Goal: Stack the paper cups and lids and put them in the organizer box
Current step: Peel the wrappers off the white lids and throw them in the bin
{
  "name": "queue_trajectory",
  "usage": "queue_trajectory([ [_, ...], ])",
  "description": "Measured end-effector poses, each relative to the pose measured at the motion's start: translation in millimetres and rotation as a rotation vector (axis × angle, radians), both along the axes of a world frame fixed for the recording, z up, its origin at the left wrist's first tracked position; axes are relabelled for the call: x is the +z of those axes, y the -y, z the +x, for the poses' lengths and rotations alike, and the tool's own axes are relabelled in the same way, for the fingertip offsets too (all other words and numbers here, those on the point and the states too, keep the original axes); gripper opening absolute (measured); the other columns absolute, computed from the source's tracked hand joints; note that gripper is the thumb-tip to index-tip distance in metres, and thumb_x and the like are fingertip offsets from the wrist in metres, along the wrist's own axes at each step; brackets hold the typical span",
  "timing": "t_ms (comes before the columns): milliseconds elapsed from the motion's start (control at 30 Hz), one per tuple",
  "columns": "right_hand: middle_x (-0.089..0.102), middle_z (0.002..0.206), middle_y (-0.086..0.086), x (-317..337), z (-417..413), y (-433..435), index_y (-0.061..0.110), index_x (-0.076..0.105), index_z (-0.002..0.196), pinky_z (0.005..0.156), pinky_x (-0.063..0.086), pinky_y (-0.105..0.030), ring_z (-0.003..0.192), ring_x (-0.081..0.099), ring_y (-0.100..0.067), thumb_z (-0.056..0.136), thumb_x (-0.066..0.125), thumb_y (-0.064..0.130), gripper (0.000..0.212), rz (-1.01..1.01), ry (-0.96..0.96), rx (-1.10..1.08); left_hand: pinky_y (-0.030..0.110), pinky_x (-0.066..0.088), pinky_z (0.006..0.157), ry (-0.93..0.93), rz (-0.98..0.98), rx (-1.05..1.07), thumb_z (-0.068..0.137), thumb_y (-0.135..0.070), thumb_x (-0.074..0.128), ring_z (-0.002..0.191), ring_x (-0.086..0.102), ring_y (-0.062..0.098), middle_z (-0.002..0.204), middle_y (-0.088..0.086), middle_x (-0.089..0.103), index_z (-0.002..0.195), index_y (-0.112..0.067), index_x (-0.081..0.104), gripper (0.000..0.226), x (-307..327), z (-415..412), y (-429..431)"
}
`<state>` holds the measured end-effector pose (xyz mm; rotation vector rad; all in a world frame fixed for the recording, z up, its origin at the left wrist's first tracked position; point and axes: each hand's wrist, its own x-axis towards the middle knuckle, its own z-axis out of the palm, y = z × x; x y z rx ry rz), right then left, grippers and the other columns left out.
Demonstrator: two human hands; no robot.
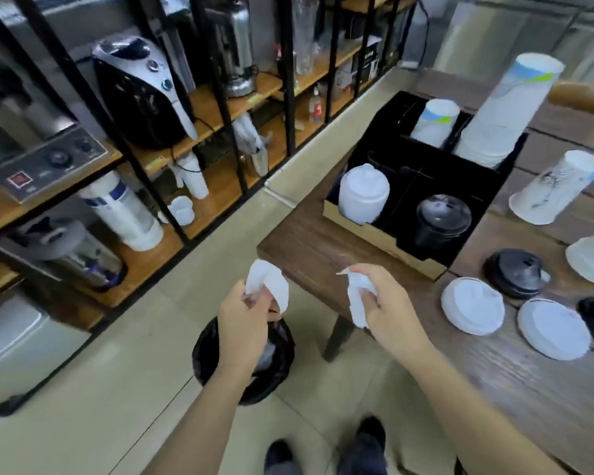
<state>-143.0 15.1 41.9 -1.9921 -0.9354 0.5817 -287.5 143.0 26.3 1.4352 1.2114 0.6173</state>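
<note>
Left hand [244, 310] pinching crumpled white paper scrap [270, 281]; right hand [386, 303] gripping second white paper scrap [357, 296], lower centre, above black-lined bin [220, 365].

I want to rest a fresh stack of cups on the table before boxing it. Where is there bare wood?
The clearest bare patch is the table's near-left corner, bordered by the organizer box and the white lid stack. The near edge beneath the right hand also looks free. Right of the box it is crowded: black lids, loose upside-down cups.

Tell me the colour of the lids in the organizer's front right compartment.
Black lids, seen in the head view.
</note>
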Motion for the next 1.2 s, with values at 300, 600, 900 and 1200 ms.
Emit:
queue_trajectory([
  [300,0.052,0.076,0.002,-80,-87,-104,0.015,0.043,0.108,0.055,0.035,-0.030,0.071,0.049,-0.022,0.097,0.039,0.026,0.017,-0.144,-0.056,0.151,0.050,0.049,0.066,-0.222,0.087,0.133,0.094,-0.024,0.049,0.070,0.058,0.040,0.073,0.020,0.061,0.096,-0.011,0.051,0.014,-72,-107,-60],
  [600,0.065,0.097,-0.020,-282,-105,-178,0.008,0.045,0.112,0.066,0.044,-0.037,0.087,0.060,-0.037,0.096,0.040,0.024,0.023,-0.449,0.104,0.274,0.031,0.031,0.058,-0.484,0.072,-0.020,0.092,-0.013,0.046,0.065,0.041,0.025,0.067,0.003,0.045,0.086,-0.010,0.045,0.007,-270,-115,-98],
  [900,0.051,0.130,-0.010,-494,-112,-192,0.016,0.036,0.133,0.087,0.045,-0.040,0.115,0.052,-0.031,0.088,0.056,0.037,0.054,-0.636,0.279,0.564,0.038,0.026,0.112,-0.949,0.035,-0.380,0.095,-0.039,0.041,0.139,0.029,0.027,0.153,0.008,0.031,0.148,-0.016,0.021,0.061,-478,-116,-104],
  [1200,0.028,0.152,-0.007,-426,-96,-193,0.028,0.004,0.147,0.107,0.030,-0.041,0.135,0.034,-0.025,0.082,0.058,0.052,0.088,-0.520,0.371,0.659,0.037,0.009,0.120,-0.956,0.118,-0.389,0.094,-0.053,0.035,0.147,0.013,0.022,0.160,0.004,0.017,0.150,-0.029,0.011,0.066,-407,-123,-108],
])
